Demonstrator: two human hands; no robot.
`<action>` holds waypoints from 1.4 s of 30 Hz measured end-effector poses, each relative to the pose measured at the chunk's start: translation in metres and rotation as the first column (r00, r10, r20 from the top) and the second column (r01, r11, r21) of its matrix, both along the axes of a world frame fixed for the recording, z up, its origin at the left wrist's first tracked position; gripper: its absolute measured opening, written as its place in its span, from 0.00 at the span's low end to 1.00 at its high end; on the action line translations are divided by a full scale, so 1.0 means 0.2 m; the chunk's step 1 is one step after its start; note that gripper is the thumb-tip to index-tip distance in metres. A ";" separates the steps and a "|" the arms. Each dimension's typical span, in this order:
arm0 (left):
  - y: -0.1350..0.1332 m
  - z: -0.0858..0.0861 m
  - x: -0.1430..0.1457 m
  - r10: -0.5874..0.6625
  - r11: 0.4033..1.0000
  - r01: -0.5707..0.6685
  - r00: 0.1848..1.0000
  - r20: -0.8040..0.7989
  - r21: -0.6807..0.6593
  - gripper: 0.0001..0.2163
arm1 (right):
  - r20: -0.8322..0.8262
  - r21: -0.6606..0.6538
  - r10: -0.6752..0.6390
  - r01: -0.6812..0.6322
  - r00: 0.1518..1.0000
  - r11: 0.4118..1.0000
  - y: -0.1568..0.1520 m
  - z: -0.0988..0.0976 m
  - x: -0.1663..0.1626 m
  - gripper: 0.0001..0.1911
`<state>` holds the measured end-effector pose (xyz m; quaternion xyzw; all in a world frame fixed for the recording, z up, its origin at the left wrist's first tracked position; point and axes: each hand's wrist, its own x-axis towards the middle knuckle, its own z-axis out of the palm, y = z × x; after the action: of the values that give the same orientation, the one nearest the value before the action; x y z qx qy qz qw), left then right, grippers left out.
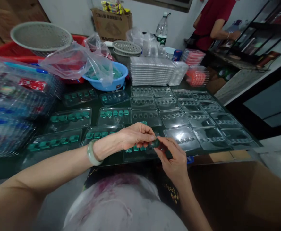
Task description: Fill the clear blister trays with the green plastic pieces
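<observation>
My left hand, with a pale green bangle on its wrist, pinches a small dark green translucent piece. From the other side, the thumb and forefinger of my right hand also close on this piece. Fingers partly hide it, so its exact shape is unclear. Just below both hands lies a clear plastic tray at the table's front edge, with several green cube-like pieces in its slots. More trays with green pieces lie to the left.
Rows of clear trays without green pieces cover the table's right side. Behind are stacked clear trays, a blue basin of green pieces under a plastic bag, and a grey colander. Blurred packs stand left. A person stands back right.
</observation>
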<state>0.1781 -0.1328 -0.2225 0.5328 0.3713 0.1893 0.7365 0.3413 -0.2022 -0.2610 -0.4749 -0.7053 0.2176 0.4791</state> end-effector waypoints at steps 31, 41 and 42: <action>0.09 -0.09 -0.39 0.360 0.647 0.134 0.814 -0.455 0.751 0.10 | 0.762 0.057 -0.009 -0.053 0.647 0.997 0.07 -0.20 -0.05 0.13; 0.08 -0.16 -0.35 0.384 0.444 0.584 0.561 -0.733 0.679 0.07 | 0.774 0.015 0.030 -0.066 0.633 0.998 0.06 -0.20 -0.06 0.22; 0.09 -0.16 -0.35 0.386 0.457 0.563 0.572 -0.724 0.689 0.06 | 0.762 0.002 0.044 -0.071 0.646 0.997 0.07 -0.20 -0.05 0.23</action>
<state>0.1085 -0.1150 -0.2541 0.8743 0.4742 0.0390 0.0957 0.3306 -0.1884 -0.3007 -0.4920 -0.8593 0.0023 0.1395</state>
